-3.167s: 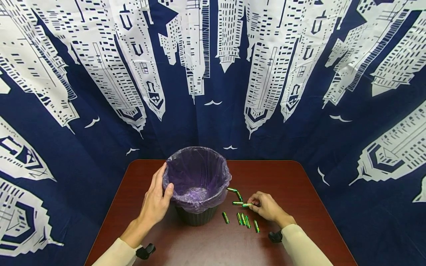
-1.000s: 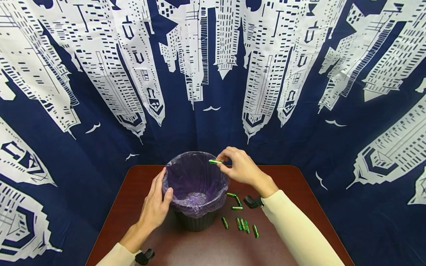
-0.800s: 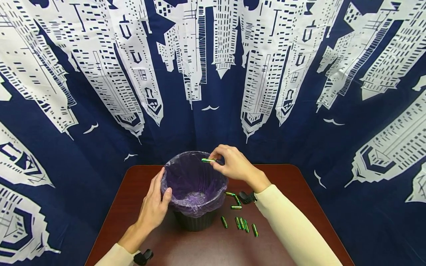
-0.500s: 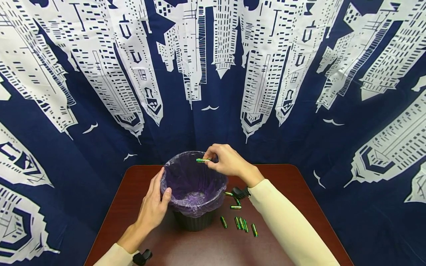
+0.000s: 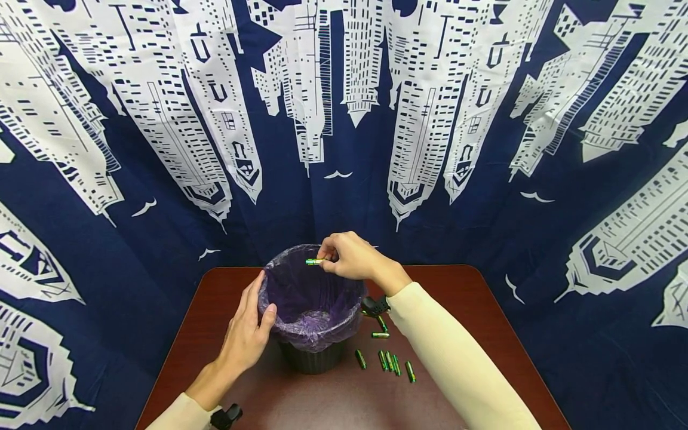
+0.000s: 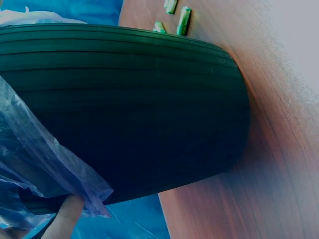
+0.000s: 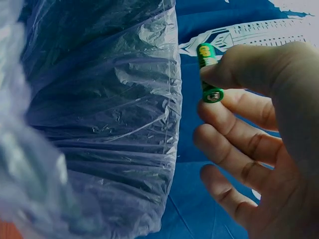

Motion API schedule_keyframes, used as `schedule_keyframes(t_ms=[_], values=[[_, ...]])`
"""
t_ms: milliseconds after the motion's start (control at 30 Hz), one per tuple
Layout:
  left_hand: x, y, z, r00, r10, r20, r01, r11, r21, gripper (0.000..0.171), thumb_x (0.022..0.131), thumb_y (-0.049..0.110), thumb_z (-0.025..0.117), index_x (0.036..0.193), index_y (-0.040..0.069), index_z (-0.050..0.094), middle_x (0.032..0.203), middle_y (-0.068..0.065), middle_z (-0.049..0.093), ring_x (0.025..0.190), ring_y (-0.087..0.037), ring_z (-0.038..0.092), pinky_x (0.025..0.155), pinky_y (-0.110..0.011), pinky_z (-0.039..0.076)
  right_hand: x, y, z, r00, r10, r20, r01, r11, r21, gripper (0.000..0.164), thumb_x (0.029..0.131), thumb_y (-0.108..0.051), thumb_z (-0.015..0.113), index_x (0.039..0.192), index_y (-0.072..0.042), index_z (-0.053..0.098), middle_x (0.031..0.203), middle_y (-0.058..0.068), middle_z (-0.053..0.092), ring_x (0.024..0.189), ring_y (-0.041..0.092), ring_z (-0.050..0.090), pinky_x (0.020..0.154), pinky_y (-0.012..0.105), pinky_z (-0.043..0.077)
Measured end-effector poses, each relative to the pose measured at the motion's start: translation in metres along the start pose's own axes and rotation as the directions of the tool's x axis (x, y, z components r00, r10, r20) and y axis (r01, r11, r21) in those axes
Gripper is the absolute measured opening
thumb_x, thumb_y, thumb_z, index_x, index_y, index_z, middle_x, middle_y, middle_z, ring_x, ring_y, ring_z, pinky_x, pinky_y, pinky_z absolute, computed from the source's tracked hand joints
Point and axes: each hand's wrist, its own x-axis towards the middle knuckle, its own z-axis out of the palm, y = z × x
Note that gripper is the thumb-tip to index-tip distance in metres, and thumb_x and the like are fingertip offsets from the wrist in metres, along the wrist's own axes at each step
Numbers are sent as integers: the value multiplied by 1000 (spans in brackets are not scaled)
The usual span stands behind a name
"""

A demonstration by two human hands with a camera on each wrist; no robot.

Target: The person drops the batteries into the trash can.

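Between thumb and fingers, my right hand (image 5: 352,257) pinches a green battery (image 5: 314,261) above the mouth of the bin. In the right wrist view the battery (image 7: 207,69) shows yellow lettering and a metal end, beside the liner's edge. The dark ribbed trash bin (image 5: 312,358) stands upright, lined with a translucent purple bag (image 5: 317,298) folded over its rim. My left hand (image 5: 244,331) rests against the bin's left side with fingers fairly straight, thumb near the front of the rim. One digit touches the liner (image 6: 60,154) in the left wrist view.
Several green batteries (image 5: 389,361) lie on the brown table (image 5: 446,286) right of the bin; some are partly behind my right wrist's black device (image 5: 375,306). A blue curtain (image 5: 333,209) with white buildings hangs behind the table.
My right hand picked up a battery from the table, lifted it and carried it left over the bin's mouth. My left hand has stayed at the bin's side.
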Motion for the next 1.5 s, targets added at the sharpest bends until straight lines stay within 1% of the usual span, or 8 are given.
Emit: schedule_keyframes(t_ms=[300,400,633,733,833,1033,1267,1500], values=[[8,9,-10,994,-40,99,47,996,-70,82,114,25,70,184,10,30,185,-23,43,166,-51,50,134,-77,40,5,-3,0,999,-18,38,18,1000,-3,5,103,-17,84,105,-14,86,98,-2,83,88,7,72,83,25,62],[13,12,-14,988,-68,138,81,993,-86,84,114,25,72,183,8,29,187,-24,39,169,-52,47,137,-76,35,6,-5,1,999,-23,40,23,1000,-6,7,103,-18,84,107,-13,86,100,-1,84,90,10,74,85,27,64],[25,14,-25,972,-140,190,156,985,-69,86,114,30,72,185,10,26,189,-26,34,171,-54,43,139,-75,33,4,-6,1,999,-13,47,14,999,-29,28,109,-24,83,132,-9,83,118,6,84,109,21,80,103,41,68],[31,13,-28,970,-148,191,161,985,-53,88,114,30,72,185,10,24,190,-26,32,172,-54,41,140,-75,32,2,-6,-1,999,-1,39,2,1000,-29,27,110,-24,82,133,-9,83,119,5,84,110,21,81,103,43,68],[35,13,-30,971,-148,186,157,987,-32,89,113,29,72,186,10,25,187,-28,36,171,-54,42,139,-76,33,-1,-5,-4,1000,-1,23,2,999,-32,23,110,-23,81,130,-11,84,118,3,85,108,19,82,100,42,68],[43,13,-31,965,-155,213,163,986,-20,87,112,29,72,185,14,27,181,-31,43,167,-55,47,138,-77,36,-12,-3,-9,1000,2,-20,-3,1000,-17,18,110,-22,81,126,-13,85,118,3,85,108,19,80,100,41,67],[38,8,-25,950,-170,263,190,980,-56,86,113,22,66,187,18,23,192,-24,30,174,-54,39,139,-78,31,-32,5,-13,998,-2,-61,2,1000,-2,17,110,-21,81,124,-12,86,118,2,84,107,19,80,100,42,67],[34,6,-21,955,-149,256,184,976,-117,84,110,19,63,186,23,28,193,-18,30,174,-51,40,138,-80,31,-57,24,-18,993,-1,-115,1,1000,-1,16,110,-20,81,123,-10,86,113,2,83,101,17,79,94,41,67]])
